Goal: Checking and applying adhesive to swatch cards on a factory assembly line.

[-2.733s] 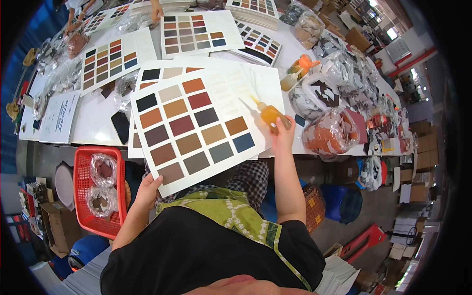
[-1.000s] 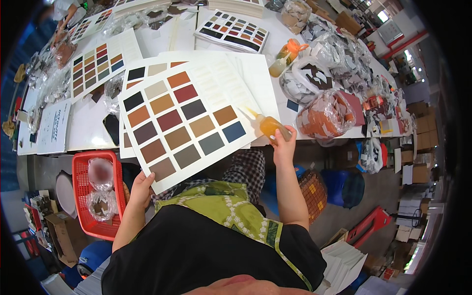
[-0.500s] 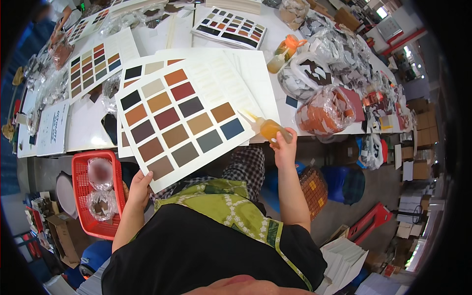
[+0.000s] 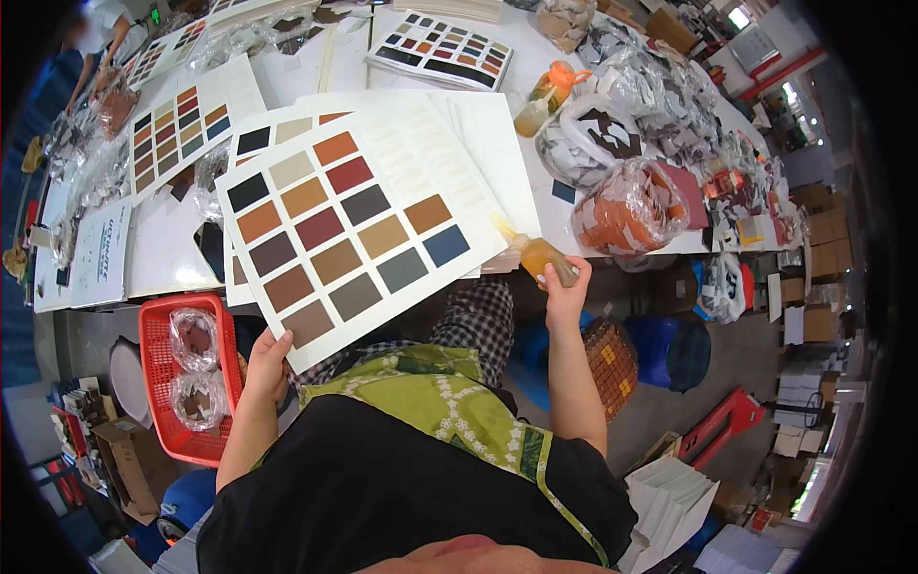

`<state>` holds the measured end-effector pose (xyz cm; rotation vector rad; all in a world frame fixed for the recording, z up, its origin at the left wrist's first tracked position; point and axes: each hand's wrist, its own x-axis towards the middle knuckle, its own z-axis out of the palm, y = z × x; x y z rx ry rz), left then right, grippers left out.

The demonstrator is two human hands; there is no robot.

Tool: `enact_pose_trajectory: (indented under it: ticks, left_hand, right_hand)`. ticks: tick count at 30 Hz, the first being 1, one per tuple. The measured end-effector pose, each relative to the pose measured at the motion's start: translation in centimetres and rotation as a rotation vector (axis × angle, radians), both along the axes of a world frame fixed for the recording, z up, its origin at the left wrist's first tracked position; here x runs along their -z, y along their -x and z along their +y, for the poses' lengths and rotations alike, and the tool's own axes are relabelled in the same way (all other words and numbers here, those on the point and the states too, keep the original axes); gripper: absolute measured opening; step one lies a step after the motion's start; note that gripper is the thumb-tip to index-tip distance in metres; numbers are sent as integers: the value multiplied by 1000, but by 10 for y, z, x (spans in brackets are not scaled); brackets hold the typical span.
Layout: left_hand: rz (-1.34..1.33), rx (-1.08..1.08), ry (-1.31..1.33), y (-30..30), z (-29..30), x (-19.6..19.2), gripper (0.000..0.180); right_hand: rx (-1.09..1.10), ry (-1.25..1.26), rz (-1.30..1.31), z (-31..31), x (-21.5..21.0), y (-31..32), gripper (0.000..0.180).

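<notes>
At the lower left of the picture, my left hand (image 4: 266, 364) is curled on the bottom corner of a big white card (image 4: 359, 230) with colour squares on it. I think I hold it by the corner so my fingers do not cover the squares. The card tilts up from that corner and lies over the front of the counter (image 4: 172, 249), in the middle of the picture.

Right of the middle, my right hand (image 4: 566, 287) is closed round a small bottle (image 4: 538, 254) of yellow-orange stuff. Its thin tip points up and left and is just beside the card's right edge, maybe touching it. I cannot tell for sure. I think I tip it that way so the stuff can come out.

More white cards (image 4: 478, 143) lie under my card, mostly hidden. Further out, another colour card (image 4: 182, 120) sits at the upper left, and clear bags (image 4: 631, 206) of little pieces sit at the right. A red basket (image 4: 186, 378) is at the lower left, below the counter's edge. My fingers under the card are hidden, and the far corners bend and blur.
</notes>
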<state>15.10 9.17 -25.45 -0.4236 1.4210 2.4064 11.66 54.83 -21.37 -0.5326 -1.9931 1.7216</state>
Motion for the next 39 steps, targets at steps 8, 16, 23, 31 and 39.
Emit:
enact_pose_trajectory:
  ticks: [8,16,23,31,39]
  left_hand:
    - [-18,33,21,0,-3,-1,30]
    - [-2,20,12,0,-3,1,31]
    - [-3,15,10,-1,-3,1,32]
    - [5,22,6,-1,-3,-3,32]
    - [23,7,-25,0,-3,-2,33]
  right_hand:
    - [-27,221,17,1,-14,-10,31]
    - [40,8,-38,8,-10,-15,33]
    - [-122,203,-107,3,-13,-21,34]
    - [7,172,-103,5,-19,-10,35]
    - [-42,464,-79,12,-31,-13,34]
